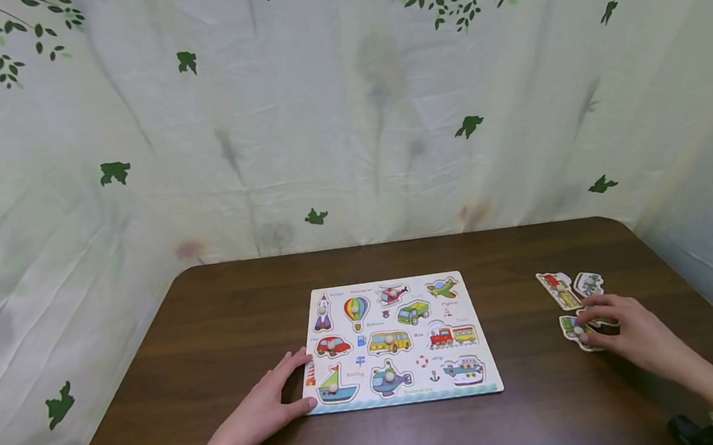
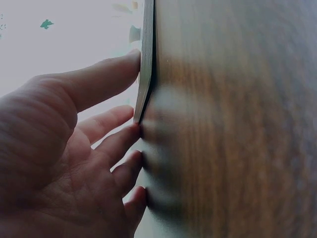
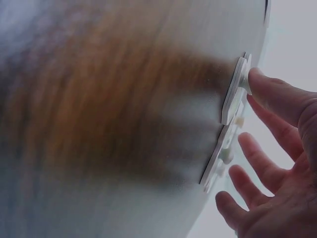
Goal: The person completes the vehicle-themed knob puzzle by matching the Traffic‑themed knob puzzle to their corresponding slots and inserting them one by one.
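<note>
Hands flank puzzle board (image 1: pixel 421 347), left (image 1: pixel 260 402) touching it, right (image 1: pixel 632 334) pinching loose piece (image 1: pixel 568 327).

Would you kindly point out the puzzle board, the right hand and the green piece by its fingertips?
Puzzle board (image 1: pixel 420 348), head view: bare white surface near its centre.
Right hand (image 1: pixel 628 331), head view: back of the hand.
Green piece (image 1: pixel 569 325), head view: its printed face.

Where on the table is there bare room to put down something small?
The brown table looks bare in a broad strip between the puzzle board and the loose pieces, behind the board towards the back edge, and left of the board beyond the left hand. It is crowded at the right, where the pieces lie close together by the right hand.
</note>
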Available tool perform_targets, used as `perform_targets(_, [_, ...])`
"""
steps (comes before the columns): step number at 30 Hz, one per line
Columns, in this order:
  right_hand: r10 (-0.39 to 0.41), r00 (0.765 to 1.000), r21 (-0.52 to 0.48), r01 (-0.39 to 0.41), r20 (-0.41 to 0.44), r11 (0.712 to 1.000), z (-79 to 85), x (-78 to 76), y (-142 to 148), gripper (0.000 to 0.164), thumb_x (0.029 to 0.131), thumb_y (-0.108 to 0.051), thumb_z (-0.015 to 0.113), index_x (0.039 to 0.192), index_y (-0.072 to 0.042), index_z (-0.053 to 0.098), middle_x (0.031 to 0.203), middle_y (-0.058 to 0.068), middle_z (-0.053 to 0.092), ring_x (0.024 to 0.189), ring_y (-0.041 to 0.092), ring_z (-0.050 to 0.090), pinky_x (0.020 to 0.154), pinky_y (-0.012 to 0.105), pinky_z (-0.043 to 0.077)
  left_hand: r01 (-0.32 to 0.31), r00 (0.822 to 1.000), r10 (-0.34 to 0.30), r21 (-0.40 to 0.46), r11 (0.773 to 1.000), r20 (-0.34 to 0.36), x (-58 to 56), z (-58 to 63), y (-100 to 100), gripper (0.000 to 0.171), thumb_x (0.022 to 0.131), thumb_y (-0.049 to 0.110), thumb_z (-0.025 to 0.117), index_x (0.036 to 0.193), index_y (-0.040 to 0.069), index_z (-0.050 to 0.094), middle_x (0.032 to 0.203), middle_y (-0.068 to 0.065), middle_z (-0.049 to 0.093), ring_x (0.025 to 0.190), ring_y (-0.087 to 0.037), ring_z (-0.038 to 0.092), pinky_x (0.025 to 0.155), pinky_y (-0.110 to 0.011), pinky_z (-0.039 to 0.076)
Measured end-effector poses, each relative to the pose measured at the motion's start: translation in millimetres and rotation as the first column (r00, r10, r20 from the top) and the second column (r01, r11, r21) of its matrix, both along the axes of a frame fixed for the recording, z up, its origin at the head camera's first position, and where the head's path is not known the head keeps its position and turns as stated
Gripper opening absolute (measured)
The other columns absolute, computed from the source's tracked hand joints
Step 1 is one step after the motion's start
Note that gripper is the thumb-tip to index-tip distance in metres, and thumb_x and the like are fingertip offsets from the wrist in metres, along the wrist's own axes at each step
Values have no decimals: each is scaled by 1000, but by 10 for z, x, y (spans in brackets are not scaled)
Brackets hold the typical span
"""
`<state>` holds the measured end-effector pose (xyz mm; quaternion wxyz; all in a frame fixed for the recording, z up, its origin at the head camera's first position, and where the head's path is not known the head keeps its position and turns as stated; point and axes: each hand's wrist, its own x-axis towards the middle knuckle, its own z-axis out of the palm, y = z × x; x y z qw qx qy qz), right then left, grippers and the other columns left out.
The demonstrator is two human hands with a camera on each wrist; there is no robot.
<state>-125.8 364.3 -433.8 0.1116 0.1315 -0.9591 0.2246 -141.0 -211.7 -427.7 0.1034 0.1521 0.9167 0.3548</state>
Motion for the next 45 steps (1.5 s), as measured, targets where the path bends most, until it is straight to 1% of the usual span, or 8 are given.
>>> perform_targets(4, [-6,1000,8,6,-4,1000,-19,-3,2,21,72,-15,87,84,-23,71,113,19,63,104,43,57,78,33,41,4,1000,-4,3,1000,1,-5,-8,1,66,83,31,79,141,17,51,152,-7,41,145,-35,24,114,-60,15])
perform_targets(7, [-11,1000,12,11,19,1000,-20,-6,-6,21,73,-16,87,85,-22,71,114,19,63,105,44,56,78,43,43,3,1000,-3,6,1000,2,-6,-8,2,66,83,31,80,140,17,51,152,-8,42,145,-35,24,114,-60,15])
perform_targets(14, [-1,999,18,1,40,1000,-17,-31,-27,21,73,-15,87,85,-22,71,112,16,64,106,43,58,78,42,46,-6,1000,6,-2,1000,15,7,-4,-1,68,82,32,80,142,17,50,152,-9,41,145,-36,24,114,-61,16])
perform_targets(22, [-9,996,-11,10,88,1000,3,-41,-56,18,75,-13,85,86,-16,72,112,21,63,106,47,56,82,58,45,-9,1000,9,-2,1000,17,7,7,-1,67,82,33,79,141,18,51,153,-8,41,145,-36,24,113,-62,16])
perform_targets(28, [-5,995,-27,7,104,1000,-1,-48,-62,17,76,-11,84,86,-16,71,114,22,63,107,48,55,82,57,46,-13,1000,13,-5,1000,26,0,17,0,67,82,33,80,141,18,50,153,-8,40,145,-36,24,112,-63,17])
perform_targets(31, [9,998,-16,-8,62,1000,-20,-47,-60,20,74,-8,85,84,-18,70,112,21,64,105,45,57,80,49,46,-13,1000,13,-5,1000,28,-4,21,0,68,82,33,80,141,17,50,153,-8,40,145,-36,23,113,-61,16])
perform_targets(37, [60,992,13,-59,-113,998,-80,-60,-54,30,68,0,86,82,-19,68,104,15,63,95,37,57,76,32,39,-10,1000,10,-3,1000,27,-4,20,0,68,83,33,79,142,16,50,153,-8,40,146,-35,23,114,-60,15])
perform_targets(45, [70,990,-22,-73,-123,997,-75,-53,-95,30,71,6,82,85,-15,66,107,18,59,99,42,52,78,50,38,-11,999,11,1,1000,35,0,15,2,68,83,33,79,142,17,50,154,-7,40,146,-36,23,114,-61,15])
